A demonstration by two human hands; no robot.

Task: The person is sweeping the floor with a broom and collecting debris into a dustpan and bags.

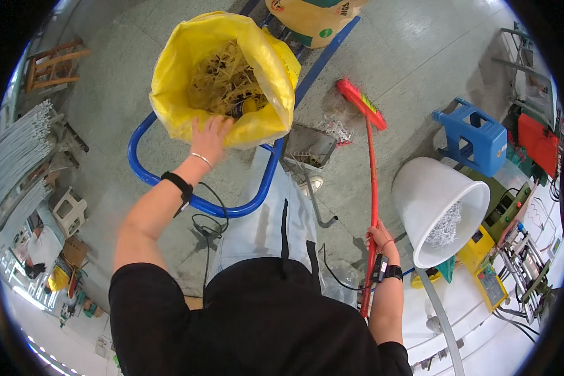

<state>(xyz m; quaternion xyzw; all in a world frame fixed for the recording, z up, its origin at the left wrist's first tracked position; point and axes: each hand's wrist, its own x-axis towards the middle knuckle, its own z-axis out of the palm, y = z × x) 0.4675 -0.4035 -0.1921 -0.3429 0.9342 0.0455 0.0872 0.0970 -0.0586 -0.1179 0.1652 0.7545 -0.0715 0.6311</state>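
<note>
My left hand (210, 136) is on the near rim of a large yellow plastic bag (171, 101), fingers over its edge; the thumb is hidden. Inside the bag lie thin shredded strips (228, 77) and a dark and yellow item (242, 108). My right hand (379, 237) grips the red handle of a broom (372, 174). Its red bristle head (361, 104) rests on the floor, beside a small heap of white shreds (337, 129). Those shreds lie at the edge of a grey dustpan (311, 144), whose bent handle (317, 202) points back towards me.
A blue cart frame (143, 171) runs under the bag and carries a printed sack (317, 21). To the right stand a blue plastic stool (474, 136), a white bin (418, 197) with white shreds and machinery (489, 282). On the left are long pale strips (23, 141) and stools.
</note>
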